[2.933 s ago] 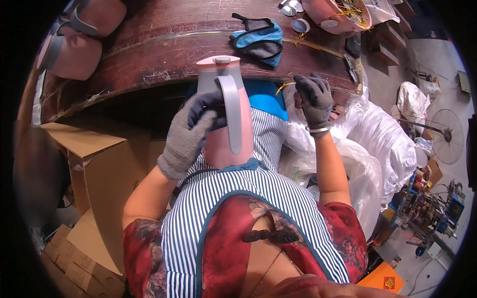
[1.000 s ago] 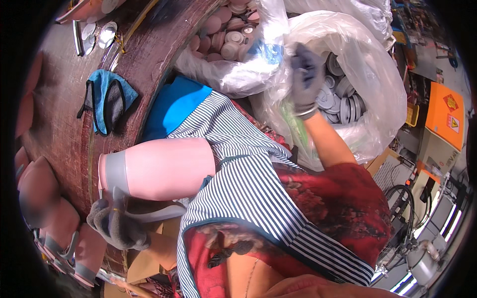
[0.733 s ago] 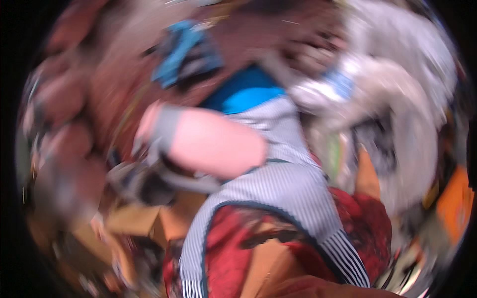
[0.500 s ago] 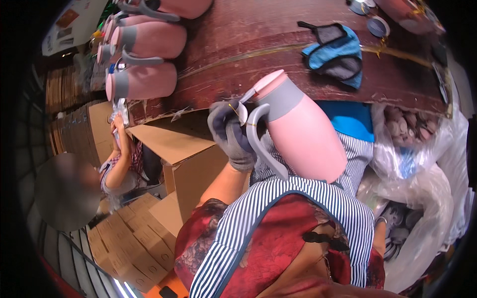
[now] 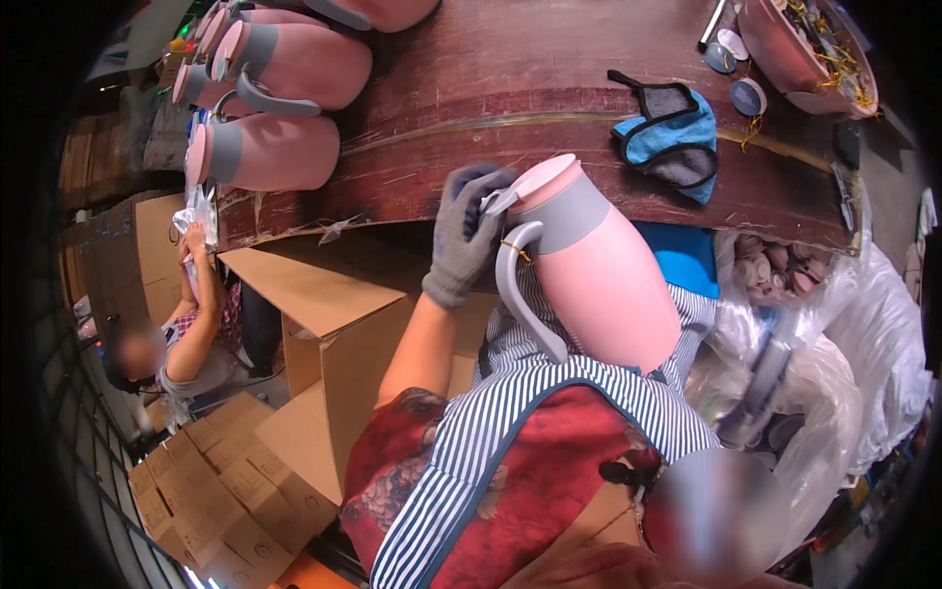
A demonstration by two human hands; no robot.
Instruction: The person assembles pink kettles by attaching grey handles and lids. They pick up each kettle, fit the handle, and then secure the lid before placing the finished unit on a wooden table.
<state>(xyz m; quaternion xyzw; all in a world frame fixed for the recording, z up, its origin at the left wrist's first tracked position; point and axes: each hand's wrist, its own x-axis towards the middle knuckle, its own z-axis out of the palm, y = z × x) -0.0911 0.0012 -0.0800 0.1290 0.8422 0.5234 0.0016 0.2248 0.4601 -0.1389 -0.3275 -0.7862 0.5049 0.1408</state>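
Observation:
A pink thermos jug (image 5: 613,280) with a grey collar and a grey curved handle (image 5: 515,285) leans against my striped apron, lid end tilted toward the table edge. A thin gold tie circles the handle. My left hand (image 5: 466,236), in a grey glove, reaches the lid's left side. Its fingers are curled closed on the small pale thumb lever (image 5: 499,201) at the lid. My right hand cannot be made out. A smeared grey shape (image 5: 760,378) over the plastic bag (image 5: 829,393) at right may be a glove or a grey part; I cannot tell.
Several pink jugs (image 5: 275,152) lie at the table's left. A blue-grey cloth (image 5: 672,137), round discs (image 5: 748,96) and a pink tub (image 5: 785,44) of gold ties are on the red-brown table (image 5: 510,88). An open carton (image 5: 363,344) stands left; beyond it a person (image 5: 191,324) works near stacked boxes (image 5: 226,481).
My left hand has shifted up around the lid lever, and the pale piece it held is no longer distinct. My right forearm no longer shows at the bag. A smeared grey shape appears there.

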